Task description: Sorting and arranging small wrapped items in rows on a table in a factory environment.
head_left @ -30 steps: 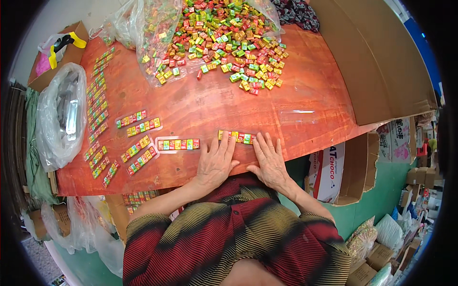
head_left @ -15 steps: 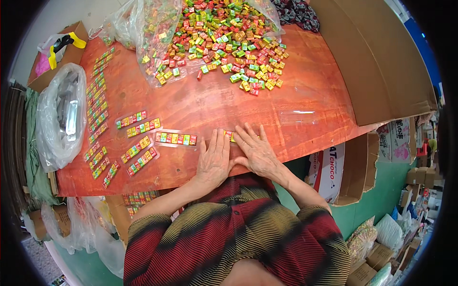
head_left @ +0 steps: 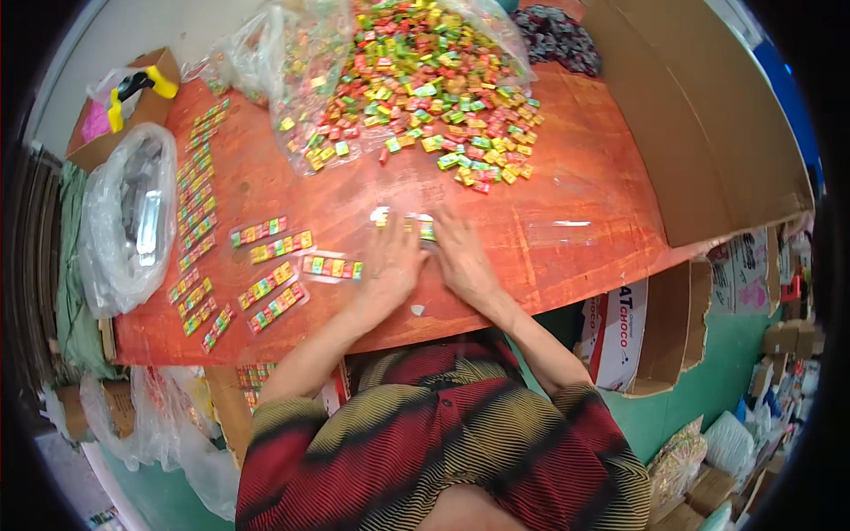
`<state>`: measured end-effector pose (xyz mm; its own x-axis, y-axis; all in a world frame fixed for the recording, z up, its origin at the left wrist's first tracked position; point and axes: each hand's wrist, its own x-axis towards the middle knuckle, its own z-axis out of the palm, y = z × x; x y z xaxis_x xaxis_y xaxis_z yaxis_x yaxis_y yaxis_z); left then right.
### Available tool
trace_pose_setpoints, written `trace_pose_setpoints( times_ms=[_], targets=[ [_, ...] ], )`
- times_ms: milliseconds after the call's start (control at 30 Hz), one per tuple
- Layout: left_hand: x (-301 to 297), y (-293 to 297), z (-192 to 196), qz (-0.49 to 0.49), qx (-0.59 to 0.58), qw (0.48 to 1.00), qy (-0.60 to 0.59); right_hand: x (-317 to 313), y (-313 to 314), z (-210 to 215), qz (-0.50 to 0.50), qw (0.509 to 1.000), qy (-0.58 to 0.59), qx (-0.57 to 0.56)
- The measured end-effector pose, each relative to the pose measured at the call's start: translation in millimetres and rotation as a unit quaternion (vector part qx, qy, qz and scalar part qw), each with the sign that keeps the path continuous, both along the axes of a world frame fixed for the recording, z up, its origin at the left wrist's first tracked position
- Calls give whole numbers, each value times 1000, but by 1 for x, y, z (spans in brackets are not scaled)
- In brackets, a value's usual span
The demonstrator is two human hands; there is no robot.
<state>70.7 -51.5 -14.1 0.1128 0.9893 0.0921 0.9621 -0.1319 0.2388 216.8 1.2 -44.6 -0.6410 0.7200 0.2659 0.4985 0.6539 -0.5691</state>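
Left of the candy strip, a clear bag and rows of packed strips lie on the table. The left hand and right hand press flat, fingers spread, on that strip. Beyond it sits the candy pile.

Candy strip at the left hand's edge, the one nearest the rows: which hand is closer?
Left. The left hand lies just right of the candy strip; the right hand is farther right, beyond it.

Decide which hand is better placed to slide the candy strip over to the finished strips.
Left. The left hand rests beside the finished strips; the right hand lies farther away.
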Motion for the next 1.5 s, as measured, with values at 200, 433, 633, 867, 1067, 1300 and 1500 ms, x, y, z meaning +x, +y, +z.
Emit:
trace_pose_setpoints(
  times_ms=[200, 433, 633, 867, 1067, 1300, 1500],
  targets=[
    [-43, -8, 6, 84, -13, 993, 77, 4, -11, 42, 49, 993, 67, 85],
    [-17, -5, 19, 59, 31, 997, 35, 103, 17, 36, -271, 932, -131, 203],
    [17, 8, -1, -52, 77, 995, -23, 66, -18, 35, -160, 976, -116, 90],
    [0, 13, -12, -24, 71, 997, -21, 69, -10, 36, -17, 998, -30, 53],
    [13, -6, 10, -64, 84, 993, -60, 85, -6, 46, 28, 994, -76, 77],
    [23, -10, 2, -119, 91, 984, -97, 64, 0, 38, 60, 997, -49, 2],
    [13, -9, 18, -104, 107, 984, -99, 51, -2, 52, 78, 997, -8, 19]
  ],
)
